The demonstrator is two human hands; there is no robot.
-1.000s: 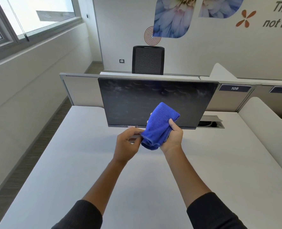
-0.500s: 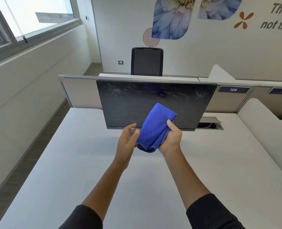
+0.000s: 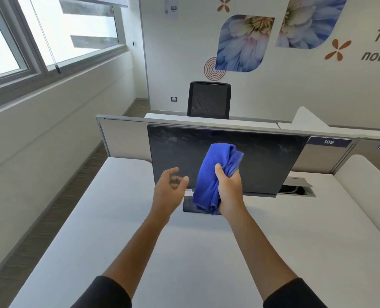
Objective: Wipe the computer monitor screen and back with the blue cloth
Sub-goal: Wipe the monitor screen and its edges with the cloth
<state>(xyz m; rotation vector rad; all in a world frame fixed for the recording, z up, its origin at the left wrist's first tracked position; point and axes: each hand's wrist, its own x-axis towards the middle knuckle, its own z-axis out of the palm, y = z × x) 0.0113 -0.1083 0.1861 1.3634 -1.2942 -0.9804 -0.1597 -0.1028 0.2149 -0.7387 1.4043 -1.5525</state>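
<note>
head view: half a second back the left hand (image 3: 170, 190) was up against the blue cloth (image 3: 213, 176), and a second back it was pinching the lower fold; now it has let go and drifted off toward 9 o'clock, fingers loosely spread and curled round nothing. the right hand (image 3: 229, 187) has kept the cloth throughout and now grips it alone, thumb across the front, fingers wrapped behind the bunched middle. the cloth looks regathered into a tall wad, one end standing up toward 12 o'clock from the fist and the other hanging toward 6 o'clock

my reading is that the arranging of the cloth is over and the wiping itself has not begun: the monitor (image 3: 262, 163) screen is dark and carries pale smears along its upper part, and nothing suggests the cloth is pressed to the glass yet, though from this angle i cannot tell whether it touches or hangs just in front

the cloth sits in the middle of the scene, overlapping the lower centre of the screen and covering part of the monitor base (image 3: 188, 205) at its 6 o'clock end. the left hand is just beside the cloth at its 9 o'clock, apart from it, in front of the screen's lower left corner. the monitor stands on the white desk (image 3: 117, 218), with the divider panel (image 3: 122, 132) behind it at 12 o'clock; its back is hidden from here
</note>
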